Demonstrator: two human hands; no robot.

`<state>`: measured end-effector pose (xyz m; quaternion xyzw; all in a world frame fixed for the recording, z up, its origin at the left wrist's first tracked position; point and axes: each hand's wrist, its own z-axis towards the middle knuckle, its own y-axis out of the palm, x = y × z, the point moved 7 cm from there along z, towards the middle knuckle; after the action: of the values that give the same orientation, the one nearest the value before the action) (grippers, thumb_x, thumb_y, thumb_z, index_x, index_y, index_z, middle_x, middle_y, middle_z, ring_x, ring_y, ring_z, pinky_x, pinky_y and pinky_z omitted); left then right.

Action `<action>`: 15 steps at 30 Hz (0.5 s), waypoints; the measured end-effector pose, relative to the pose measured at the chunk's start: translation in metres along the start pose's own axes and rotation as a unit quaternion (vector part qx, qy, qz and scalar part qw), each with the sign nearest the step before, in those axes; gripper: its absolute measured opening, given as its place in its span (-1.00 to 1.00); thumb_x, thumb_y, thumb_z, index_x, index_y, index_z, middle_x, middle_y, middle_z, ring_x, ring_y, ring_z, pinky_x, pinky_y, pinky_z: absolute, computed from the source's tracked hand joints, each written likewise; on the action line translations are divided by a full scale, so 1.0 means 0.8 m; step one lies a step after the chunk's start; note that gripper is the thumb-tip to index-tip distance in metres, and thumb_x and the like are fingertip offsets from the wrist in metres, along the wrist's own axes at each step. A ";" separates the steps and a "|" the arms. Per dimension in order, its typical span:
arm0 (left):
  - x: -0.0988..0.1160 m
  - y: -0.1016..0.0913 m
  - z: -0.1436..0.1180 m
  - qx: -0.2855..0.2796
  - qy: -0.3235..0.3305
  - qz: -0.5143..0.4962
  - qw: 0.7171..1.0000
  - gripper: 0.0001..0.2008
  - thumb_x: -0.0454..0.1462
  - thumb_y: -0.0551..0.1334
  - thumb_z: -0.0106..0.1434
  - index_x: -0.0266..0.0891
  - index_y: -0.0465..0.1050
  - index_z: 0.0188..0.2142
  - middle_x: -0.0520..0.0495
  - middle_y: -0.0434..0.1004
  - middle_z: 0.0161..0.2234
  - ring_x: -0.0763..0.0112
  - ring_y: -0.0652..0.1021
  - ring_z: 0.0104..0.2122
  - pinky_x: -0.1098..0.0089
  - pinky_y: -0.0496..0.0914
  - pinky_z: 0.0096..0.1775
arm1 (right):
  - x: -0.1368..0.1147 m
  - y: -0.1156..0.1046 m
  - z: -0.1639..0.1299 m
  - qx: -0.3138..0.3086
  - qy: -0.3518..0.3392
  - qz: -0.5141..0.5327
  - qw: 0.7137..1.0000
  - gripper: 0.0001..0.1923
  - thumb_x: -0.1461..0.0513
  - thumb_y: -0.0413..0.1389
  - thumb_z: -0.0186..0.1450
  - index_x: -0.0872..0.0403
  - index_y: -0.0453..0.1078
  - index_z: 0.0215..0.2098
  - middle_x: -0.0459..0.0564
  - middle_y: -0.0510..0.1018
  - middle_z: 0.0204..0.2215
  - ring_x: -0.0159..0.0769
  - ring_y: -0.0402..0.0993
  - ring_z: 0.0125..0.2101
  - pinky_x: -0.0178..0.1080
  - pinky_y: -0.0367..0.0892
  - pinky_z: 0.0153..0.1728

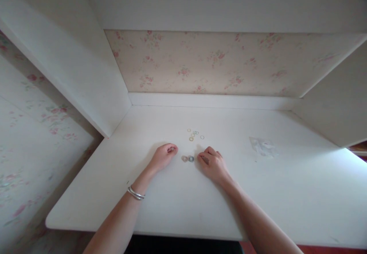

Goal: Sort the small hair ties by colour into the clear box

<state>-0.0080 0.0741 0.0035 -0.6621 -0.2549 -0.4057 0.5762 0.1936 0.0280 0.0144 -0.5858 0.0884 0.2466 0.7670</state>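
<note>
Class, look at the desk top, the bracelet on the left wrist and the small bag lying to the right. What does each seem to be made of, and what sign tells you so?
Desk top: probably painted or laminated board; smooth, matte white, no grain.
Bracelet: likely metal; thin silvery bands with a bright glint.
Small bag: seemingly thin clear plastic; see-through, crinkled, faintly shiny.

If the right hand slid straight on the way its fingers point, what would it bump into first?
The right hand points leftward across the white desk. It would probably first meet the bluish ring just off its fingertips, then the pinkish ring beside it, though the exact line is uncertain.
</note>
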 end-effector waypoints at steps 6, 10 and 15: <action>0.011 0.011 0.014 -0.019 0.017 0.042 0.999 -0.71 -0.12 0.10 0.21 -0.23 0.49 -0.27 -0.02 0.55 -0.36 0.38 0.50 -0.36 0.42 0.35 -0.29 | -0.001 0.000 0.000 -0.004 -0.002 0.009 1.000 -0.78 0.22 -0.01 0.28 0.00 0.49 -0.37 -0.07 0.40 -0.37 -0.41 0.35 -0.39 -0.29 0.18 -0.24; 0.038 0.026 0.033 -0.025 0.087 0.121 0.989 -0.78 -0.21 0.10 0.22 -0.21 0.49 -0.27 -0.04 0.54 -0.29 0.39 0.50 -0.30 0.44 0.34 -0.23 | 0.011 -0.008 0.001 0.039 0.038 0.077 0.996 -0.79 0.20 0.01 0.26 0.01 0.49 -0.37 -0.07 0.41 -0.38 -0.40 0.36 -0.40 -0.31 0.22 -0.29; 0.062 0.045 0.056 -0.027 0.120 0.236 0.964 -0.80 -0.22 0.10 0.25 -0.16 0.48 -0.23 -0.04 0.49 -0.20 0.40 0.49 -0.27 0.43 0.33 -0.20 | 0.041 -0.019 0.005 0.099 0.132 0.170 0.971 -0.75 0.14 0.01 0.23 0.02 0.50 -0.40 -0.08 0.40 -0.42 -0.40 0.33 -0.47 -0.32 0.22 -0.39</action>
<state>0.0591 0.1037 0.0245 -0.6655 -0.0092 -0.3409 0.6640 0.2285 0.0376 0.0147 -0.5103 0.3115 0.2842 0.7496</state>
